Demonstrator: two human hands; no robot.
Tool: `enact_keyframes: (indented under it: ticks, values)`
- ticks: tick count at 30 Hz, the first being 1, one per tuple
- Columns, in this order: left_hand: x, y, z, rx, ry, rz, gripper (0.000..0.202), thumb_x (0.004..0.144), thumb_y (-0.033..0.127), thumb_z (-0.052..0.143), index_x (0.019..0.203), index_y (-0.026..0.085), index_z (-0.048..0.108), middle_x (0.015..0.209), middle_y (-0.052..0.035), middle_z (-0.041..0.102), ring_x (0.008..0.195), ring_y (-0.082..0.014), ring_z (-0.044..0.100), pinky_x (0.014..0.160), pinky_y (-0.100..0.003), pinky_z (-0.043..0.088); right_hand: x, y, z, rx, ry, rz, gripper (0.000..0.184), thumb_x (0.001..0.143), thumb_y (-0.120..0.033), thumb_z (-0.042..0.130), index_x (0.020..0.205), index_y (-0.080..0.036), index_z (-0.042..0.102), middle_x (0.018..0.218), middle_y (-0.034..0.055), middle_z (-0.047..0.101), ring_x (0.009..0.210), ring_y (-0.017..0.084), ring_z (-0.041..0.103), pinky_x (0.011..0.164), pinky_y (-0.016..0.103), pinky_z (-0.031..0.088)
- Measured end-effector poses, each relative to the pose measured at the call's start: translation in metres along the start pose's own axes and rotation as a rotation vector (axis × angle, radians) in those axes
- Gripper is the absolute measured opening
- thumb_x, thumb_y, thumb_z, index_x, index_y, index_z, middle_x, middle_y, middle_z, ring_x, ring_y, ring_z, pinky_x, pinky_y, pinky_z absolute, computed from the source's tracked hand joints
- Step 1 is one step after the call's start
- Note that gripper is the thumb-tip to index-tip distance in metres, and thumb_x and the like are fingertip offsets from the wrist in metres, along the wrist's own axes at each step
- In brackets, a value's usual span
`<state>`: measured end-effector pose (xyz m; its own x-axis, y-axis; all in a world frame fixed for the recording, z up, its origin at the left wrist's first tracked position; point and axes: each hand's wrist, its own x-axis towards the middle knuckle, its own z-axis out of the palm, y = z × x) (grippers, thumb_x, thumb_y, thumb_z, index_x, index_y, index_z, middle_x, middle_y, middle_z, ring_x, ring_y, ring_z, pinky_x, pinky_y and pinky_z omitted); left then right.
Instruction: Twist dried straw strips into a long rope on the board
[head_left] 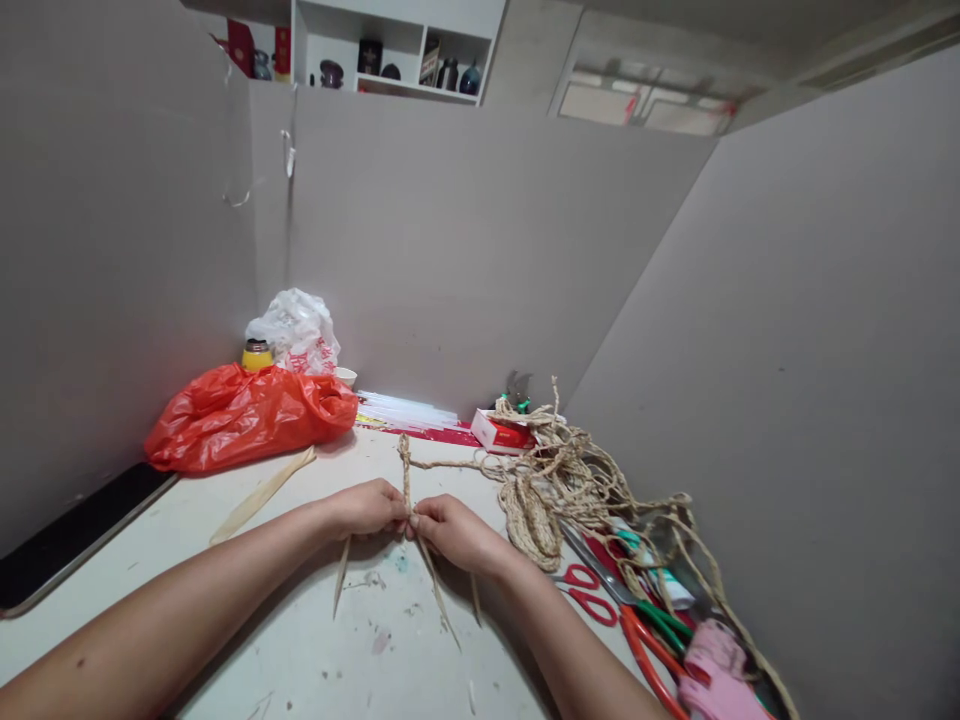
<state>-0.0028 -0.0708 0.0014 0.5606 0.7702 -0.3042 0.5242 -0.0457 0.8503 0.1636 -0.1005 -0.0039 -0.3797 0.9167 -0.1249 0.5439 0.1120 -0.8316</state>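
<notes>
Both hands meet over the white table (315,640), pinching a braided straw cord (406,470) between them. My left hand (373,508) is closed on the cord's lower end from the left. From the right, my right hand (448,530) grips the same spot with thumb and fingers. Loose straw strands (437,597) hang below the fingers and spread towards me. The cord's far end stands up in a small loop, and a length runs right to a tangled heap of braided rope (577,470). My fingers hide where the strands cross.
At left lie an orange plastic bag (251,420), a black phone (82,535) and a flat straw strip (262,498). White sticks (409,412) and a small box (499,432) sit at the back. Red-handled scissors (592,597) and larger shears (652,650) lie right. Grey partitions (450,250) enclose the table.
</notes>
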Motion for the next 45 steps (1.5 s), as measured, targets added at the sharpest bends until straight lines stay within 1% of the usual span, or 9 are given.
enact_keyframes:
  ticks: [14,19,23,28,30,33,34,39,45]
  values:
    - [0.003,-0.005,0.004,-0.065,0.090,0.060,0.018,0.066,0.030,0.051,0.058,0.014,0.055,0.046,0.0057,0.041,0.043,-0.0057,0.028,0.045,-0.022,0.019,-0.006,-0.014,-0.004,0.004,0.073,0.136,0.024,0.074,-0.019,0.043,0.053,-0.015,0.051,0.040,-0.0048,0.043,0.037,0.007,0.031,0.041,0.022,0.021]
    - [-0.003,0.004,0.005,-0.261,0.020,0.016,0.018,0.065,0.028,0.050,0.052,0.018,0.044,0.040,0.0078,0.032,0.037,-0.0053,0.021,0.040,-0.023,0.012,-0.011,-0.027,0.012,0.203,-0.013,0.219,0.024,0.076,-0.017,0.040,0.054,-0.017,0.050,0.036,-0.0036,0.048,0.028,0.005,0.029,0.035,0.020,0.020]
    - [-0.008,0.011,0.008,-0.458,-0.025,-0.035,0.023,0.062,0.026,0.054,0.050,0.019,0.036,0.038,0.0092,0.027,0.035,-0.0039,0.018,0.040,-0.023,0.005,-0.017,-0.027,0.029,0.018,0.060,0.207,0.021,0.076,-0.017,0.046,0.055,-0.017,0.051,0.039,-0.0002,0.055,0.028,0.008,0.041,0.035,0.020,0.025]
    - [-0.010,0.014,0.004,-0.554,-0.101,0.002,0.018,0.060,0.031,0.061,0.061,0.015,0.052,0.040,0.0105,0.029,0.034,-0.0023,0.017,0.040,-0.023,0.004,-0.034,-0.044,0.013,0.002,-0.339,0.137,0.021,0.074,-0.019,0.050,0.054,-0.017,0.052,0.046,0.0004,0.057,0.034,0.008,0.044,0.037,0.020,0.030]
    - [-0.010,0.013,-0.001,-0.584,-0.134,0.010,0.024,0.059,0.035,0.065,0.063,0.015,0.053,0.041,0.0113,0.027,0.035,-0.0018,0.016,0.040,-0.023,0.004,-0.035,-0.049,-0.005,0.032,-0.213,0.110,0.023,0.075,-0.024,0.052,0.054,-0.016,0.053,0.046,0.0005,0.055,0.038,0.009,0.046,0.039,0.020,0.033]
    - [-0.009,0.012,-0.005,-0.603,-0.184,0.028,0.031,0.057,0.039,0.069,0.066,0.015,0.053,0.044,0.0118,0.026,0.037,-0.0015,0.015,0.041,-0.022,0.003,-0.026,-0.041,-0.023,0.062,0.335,0.073,0.029,0.081,-0.035,0.048,0.061,-0.015,0.055,0.052,0.0015,0.056,0.043,0.009,0.047,0.041,0.020,0.034]
    - [-0.009,0.011,-0.005,-0.602,-0.198,0.034,0.032,0.057,0.040,0.070,0.068,0.015,0.053,0.045,0.0118,0.026,0.038,-0.0015,0.015,0.041,-0.022,0.003,-0.021,-0.036,-0.024,0.075,0.416,0.069,0.028,0.081,-0.036,0.050,0.064,-0.015,0.056,0.056,0.0021,0.058,0.046,0.010,0.048,0.043,0.020,0.035]
    - [-0.007,0.009,-0.004,-0.571,-0.199,0.073,0.031,0.062,0.041,0.068,0.069,0.016,0.051,0.047,0.0113,0.026,0.039,-0.0018,0.015,0.041,-0.022,0.004,-0.004,-0.011,-0.003,0.411,0.070,0.174,0.037,0.085,-0.048,0.043,0.069,-0.015,0.053,0.052,-0.0011,0.054,0.038,0.006,0.039,0.035,0.018,0.027]
    - [-0.006,0.007,-0.001,-0.448,-0.232,0.065,0.028,0.066,0.040,0.064,0.071,0.014,0.055,0.049,0.0095,0.030,0.039,-0.0029,0.018,0.041,-0.022,0.006,-0.003,-0.004,-0.003,0.373,-0.056,0.189,0.037,0.086,-0.044,0.044,0.063,-0.015,0.053,0.039,-0.0085,0.035,0.031,0.003,0.020,0.030,0.019,0.012]
